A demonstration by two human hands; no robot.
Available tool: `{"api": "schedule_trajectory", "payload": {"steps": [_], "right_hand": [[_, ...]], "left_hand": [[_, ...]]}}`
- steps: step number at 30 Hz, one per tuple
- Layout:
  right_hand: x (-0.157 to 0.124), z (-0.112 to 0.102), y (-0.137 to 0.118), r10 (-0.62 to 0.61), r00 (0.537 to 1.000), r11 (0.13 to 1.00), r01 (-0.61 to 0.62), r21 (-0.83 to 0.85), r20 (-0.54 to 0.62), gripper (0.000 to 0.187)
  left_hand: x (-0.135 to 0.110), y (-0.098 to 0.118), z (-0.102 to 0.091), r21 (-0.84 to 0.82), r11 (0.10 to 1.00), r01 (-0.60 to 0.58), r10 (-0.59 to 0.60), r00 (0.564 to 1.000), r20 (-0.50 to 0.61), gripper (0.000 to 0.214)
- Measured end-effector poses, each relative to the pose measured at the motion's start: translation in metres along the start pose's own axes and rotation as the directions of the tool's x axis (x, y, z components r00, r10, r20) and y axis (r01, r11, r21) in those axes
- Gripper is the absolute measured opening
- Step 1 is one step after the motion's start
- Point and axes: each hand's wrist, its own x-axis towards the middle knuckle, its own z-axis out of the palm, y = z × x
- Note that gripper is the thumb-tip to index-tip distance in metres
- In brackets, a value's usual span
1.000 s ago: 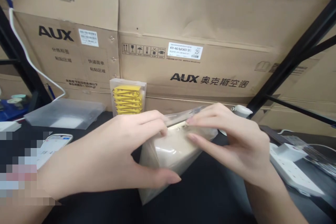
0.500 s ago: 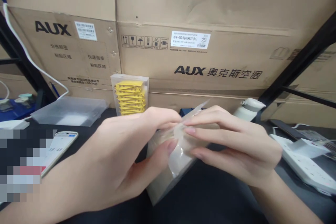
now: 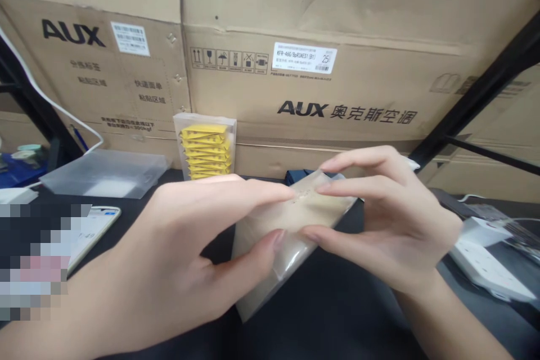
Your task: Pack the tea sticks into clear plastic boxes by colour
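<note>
A clear plastic bag [image 3: 270,259] with a pale beige block inside stands tilted on the black table [image 3: 337,315]. My left hand [image 3: 185,247] grips its left side, with fingers along the top and the thumb pressed on the front. My right hand [image 3: 388,219] pinches the bag's upper right end between thumb and fingers. Both hands are closed on the bag.
A clear box of yellow sachets [image 3: 206,147] stands behind, against large AUX cardboard cartons [image 3: 320,67]. A frosted plastic tray [image 3: 105,173] and a phone [image 3: 90,230] lie at the left. A white power strip [image 3: 485,259] lies at the right, by a black rack post [image 3: 476,101].
The bag's open top flap has been folded down flat against the pack. My fingers have shifted along its upper edge, and the view has tilted slightly downward.
</note>
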Motion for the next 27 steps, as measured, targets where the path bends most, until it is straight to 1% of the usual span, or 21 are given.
{"api": "schedule_trajectory", "payload": {"steps": [4,7,8,10,12,13,14,16,19,21,24,27], "right_hand": [[0.001,-0.004,0.005,-0.034,0.999,0.999,0.035,-0.028,0.009,0.028],[0.004,-0.010,0.001,-0.078,0.996,0.990,0.082,-0.112,0.037,0.020],[0.006,-0.012,-0.002,-0.086,0.994,0.986,0.095,-0.137,0.069,0.018],[0.009,-0.015,-0.009,-0.098,0.981,0.981,0.124,-0.147,0.168,0.017],[0.011,-0.016,-0.014,-0.110,0.963,0.983,0.142,-0.119,0.248,0.017],[0.012,-0.015,-0.014,-0.110,0.958,0.986,0.139,-0.096,0.265,0.017],[0.013,-0.015,-0.014,-0.100,0.957,0.990,0.124,-0.071,0.271,0.018],[0.013,-0.014,-0.012,-0.047,0.954,0.998,0.056,-0.023,0.295,0.022],[0.013,-0.014,-0.006,0.046,0.911,0.995,-0.080,0.066,0.409,0.026],[0.013,-0.015,-0.003,0.062,0.898,0.981,-0.135,0.137,0.436,0.026],[0.011,-0.013,0.001,0.064,0.924,0.960,-0.160,0.230,0.376,0.027],[0.007,-0.008,0.003,0.103,0.950,0.949,-0.183,0.257,0.294,0.025]], "left_hand": [[0.000,-0.001,-0.002,0.020,1.000,0.016,-0.016,1.000,-0.003,0.030],[-0.001,-0.003,-0.002,0.041,0.999,0.032,-0.031,0.999,-0.030,0.032],[-0.001,-0.003,-0.002,0.040,0.999,0.037,-0.036,0.999,-0.027,0.032],[-0.001,-0.003,-0.002,0.029,0.999,0.040,-0.039,0.999,-0.010,0.034],[-0.001,-0.003,-0.003,0.013,0.999,0.050,-0.050,0.999,0.017,0.035],[0.000,-0.002,-0.003,0.005,0.998,0.056,-0.056,0.998,0.024,0.034],[0.001,-0.001,-0.003,-0.006,0.998,0.058,-0.057,0.998,0.024,0.032],[0.002,0.000,-0.004,-0.031,0.998,0.055,-0.054,0.998,0.030,0.030],[0.003,0.001,-0.004,-0.050,0.998,0.043,-0.040,0.998,0.057,0.031],[0.003,0.000,-0.004,-0.057,0.997,0.043,-0.039,0.997,0.074,0.031],[0.003,-0.001,-0.004,-0.072,0.996,0.054,-0.048,0.995,0.087,0.029],[0.003,-0.001,-0.004,-0.080,0.994,0.073,-0.066,0.994,0.092,0.027]]}}
